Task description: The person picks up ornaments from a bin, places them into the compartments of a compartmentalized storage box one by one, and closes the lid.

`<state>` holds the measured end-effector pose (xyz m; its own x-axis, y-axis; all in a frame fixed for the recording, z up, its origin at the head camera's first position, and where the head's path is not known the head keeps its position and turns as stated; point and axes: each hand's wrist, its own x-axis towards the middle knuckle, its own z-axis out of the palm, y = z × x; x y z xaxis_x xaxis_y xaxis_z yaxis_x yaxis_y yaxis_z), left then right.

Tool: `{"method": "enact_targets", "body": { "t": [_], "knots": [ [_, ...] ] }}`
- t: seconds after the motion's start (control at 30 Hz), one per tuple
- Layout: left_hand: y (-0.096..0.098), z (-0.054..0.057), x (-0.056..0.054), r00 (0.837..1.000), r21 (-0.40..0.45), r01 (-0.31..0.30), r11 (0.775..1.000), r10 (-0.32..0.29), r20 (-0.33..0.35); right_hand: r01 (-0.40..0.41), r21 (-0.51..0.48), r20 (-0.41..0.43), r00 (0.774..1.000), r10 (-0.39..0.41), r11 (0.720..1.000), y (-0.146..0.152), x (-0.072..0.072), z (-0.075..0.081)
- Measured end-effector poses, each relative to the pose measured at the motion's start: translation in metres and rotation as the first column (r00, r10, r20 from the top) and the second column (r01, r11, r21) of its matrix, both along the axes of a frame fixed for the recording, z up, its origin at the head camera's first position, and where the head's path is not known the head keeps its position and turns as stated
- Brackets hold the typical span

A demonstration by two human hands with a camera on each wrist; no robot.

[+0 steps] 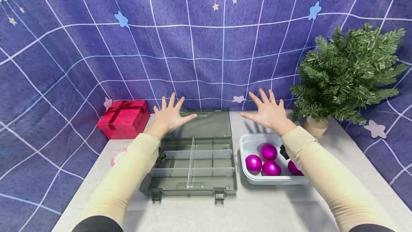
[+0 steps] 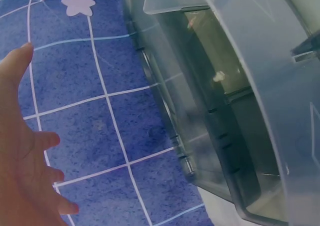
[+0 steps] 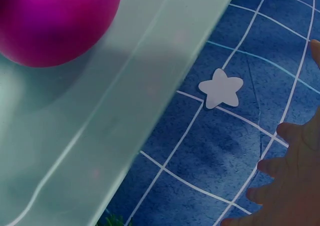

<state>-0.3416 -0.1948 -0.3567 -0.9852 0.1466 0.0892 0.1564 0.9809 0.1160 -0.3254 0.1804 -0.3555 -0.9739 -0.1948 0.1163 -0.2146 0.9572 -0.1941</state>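
Observation:
Both hands are held out with fingers spread, and neither holds anything. My left hand (image 1: 168, 117) hovers over the left part of the raised lid of a grey see-through compartment box (image 1: 210, 182). Dividers split the box, and its compartments hold nothing visible. In the left wrist view the left hand (image 2: 25, 161) is at the left edge, apart from the box. My right hand (image 1: 268, 112) is above the far edge of a white tub (image 1: 276, 180). Several shiny magenta balls (image 1: 271, 168) lie in the tub, partly hidden by the right sleeve, along with a black item (image 1: 284, 152).
A red gift box (image 1: 124, 119) with a dark ribbon stands at the back left. At the back right is a small artificial fir tree (image 1: 346, 74) on a pale base. A pink and white object (image 1: 117, 156) shows partly behind the left sleeve. Blue gridded cloth (image 1: 206, 42) hangs around the table.

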Motion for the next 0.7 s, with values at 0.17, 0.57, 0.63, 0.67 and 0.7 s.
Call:
{"method": "enact_targets", "body": {
  "t": [0.17, 0.57, 0.63, 0.67, 0.7],
  "knots": [
    [-0.001, -0.0013, 0.0002, 1.0, 0.002, -0.001, 1.0, 0.001, 0.014, -0.002, -0.006, -0.006, 1.0, 0.002, 1.0, -0.0006, -0.0003, -0.0018],
    [0.0003, 0.0003, 0.0039, 1.0, -0.017, 0.002, 1.0, -0.002, 0.02, -0.014, -0.021, -0.02, 1.0, 0.013, 1.0, -0.0007, 0.0052, -0.0005],
    [0.0008, 0.0001, 0.0041, 1.0, -0.018, -0.002, 1.0, 0.002, 0.015, -0.009, -0.025, -0.023, 1.0, 0.008, 1.0, 0.0008, 0.0066, 0.0004],
    [0.001, 0.0, 0.004, 1.0, -0.015, -0.003, 1.0, 0.003, 0.012, -0.007, -0.027, -0.024, 1.0, 0.007, 1.0, 0.0016, 0.007, 0.0007],
    [0.001, -0.0002, 0.0038, 1.0, -0.016, -0.004, 1.0, 0.004, 0.008, -0.006, -0.028, -0.025, 1.0, 0.005, 1.0, 0.0024, 0.0074, 0.0009]
  ]
}}
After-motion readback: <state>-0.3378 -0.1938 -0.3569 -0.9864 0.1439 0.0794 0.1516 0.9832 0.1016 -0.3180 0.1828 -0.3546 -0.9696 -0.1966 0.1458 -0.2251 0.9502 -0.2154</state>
